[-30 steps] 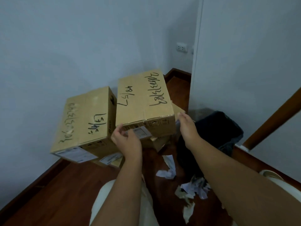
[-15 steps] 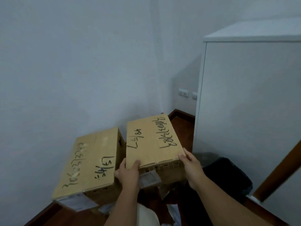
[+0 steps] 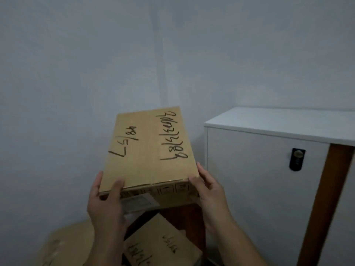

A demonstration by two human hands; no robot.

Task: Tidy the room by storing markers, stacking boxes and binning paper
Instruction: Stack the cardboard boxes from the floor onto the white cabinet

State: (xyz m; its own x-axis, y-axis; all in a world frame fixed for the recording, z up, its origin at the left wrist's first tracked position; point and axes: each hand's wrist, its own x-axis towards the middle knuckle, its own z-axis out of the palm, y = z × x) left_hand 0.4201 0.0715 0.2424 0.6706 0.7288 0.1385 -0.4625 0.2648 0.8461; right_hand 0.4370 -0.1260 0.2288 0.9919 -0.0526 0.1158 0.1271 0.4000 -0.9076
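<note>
Pale blue-grey wall [image 3: 76, 83] across the far side, corner seam running down behind the lifted box. White cabinet [image 3: 265, 169] at right, flat top, black round lock [image 3: 297, 159] on its front, brown wooden edge [image 3: 330, 198] slanting down the near right. Dark wood floor [image 3: 184, 217] showing between cabinet and boxes.

Held cardboard box [image 3: 149, 150] at centre, raised clear of everything beneath, top face tilted toward the camera, black handwritten numbers on both flaps, white label [image 3: 138, 203] on the near side face. Second cardboard box [image 3: 161, 244] lower and nearer, directly under the held one, also marked in black, apart from it. Third cardboard box [image 3: 67, 244] at lower left, blurred, just beside the second.

Left hand [image 3: 105, 204] clamped on the near left corner of the held box, thumb over the top edge, fingers wrapped along the left side. Right hand [image 3: 209, 191] clamped on the near right corner, thumb on the top edge, fingers along the right side. Both forearms reaching in from the near bottom edge.
</note>
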